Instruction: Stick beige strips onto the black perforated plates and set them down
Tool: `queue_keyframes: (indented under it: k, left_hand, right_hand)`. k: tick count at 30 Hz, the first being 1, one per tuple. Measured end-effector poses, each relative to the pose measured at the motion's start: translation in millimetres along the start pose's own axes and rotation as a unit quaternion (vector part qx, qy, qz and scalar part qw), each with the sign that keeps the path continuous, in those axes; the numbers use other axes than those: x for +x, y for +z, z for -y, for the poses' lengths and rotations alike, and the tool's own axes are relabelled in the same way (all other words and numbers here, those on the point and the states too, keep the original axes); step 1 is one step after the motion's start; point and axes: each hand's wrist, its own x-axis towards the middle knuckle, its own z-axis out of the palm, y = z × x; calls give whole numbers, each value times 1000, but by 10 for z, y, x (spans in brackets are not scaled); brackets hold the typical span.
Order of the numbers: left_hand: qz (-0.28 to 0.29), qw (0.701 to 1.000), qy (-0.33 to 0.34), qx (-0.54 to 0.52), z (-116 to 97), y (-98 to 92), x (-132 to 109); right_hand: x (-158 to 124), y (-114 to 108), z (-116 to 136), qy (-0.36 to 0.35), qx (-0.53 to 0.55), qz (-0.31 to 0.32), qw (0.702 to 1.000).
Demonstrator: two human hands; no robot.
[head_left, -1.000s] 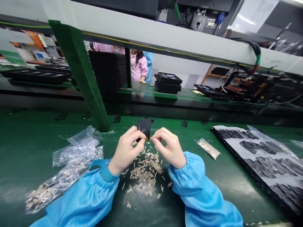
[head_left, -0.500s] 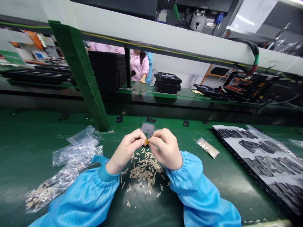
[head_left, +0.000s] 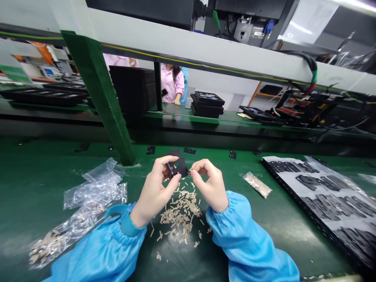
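Note:
My left hand (head_left: 152, 192) grips a thin black plate (head_left: 182, 166) with a cutout, thumb along its near edge and fingers at its far left side. The plate is tilted above the bench. At its right corner, my right hand (head_left: 210, 183) is closed in a pinch; a tiny bit shows at the fingertips, too small to name. Below both hands lies a loose pile of small beige strips (head_left: 180, 211) on the green bench (head_left: 164, 266).
Clear plastic bags (head_left: 91, 199), one holding beige pieces, lie at left. A small packet (head_left: 257, 185) and a tray (head_left: 293, 188) of black parts are at right. Several small black parts line the back. A green post (head_left: 100, 98) rises at left; a person in pink (head_left: 173, 84) stands beyond.
The plate has been tipped up and now looks black instead of grey. The yellow bit between my fingertips is out of sight. My left hand has shifted onto the plate's left side.

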Motion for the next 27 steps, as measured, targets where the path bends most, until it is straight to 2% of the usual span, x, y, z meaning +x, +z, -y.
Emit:
queue_keyframes:
  k: [8, 16, 21, 27]
  left_hand:
    - [-13, 999, 43, 17, -18, 41, -63]
    - [-24, 997, 51, 53, -35, 40, -83]
    - [-26, 995, 65, 74, -43, 25, -94]
    - [-27, 992, 84, 90, -52, 22, -120]
  right_hand:
    - [-56, 47, 21, -7, -3, -34, 999]
    - [-64, 28, 50, -39, -25, -17, 999]
    - [-48, 13, 68, -35, -11, 5, 999]
    - [-48, 27, 80, -16, 15, -10, 1000]
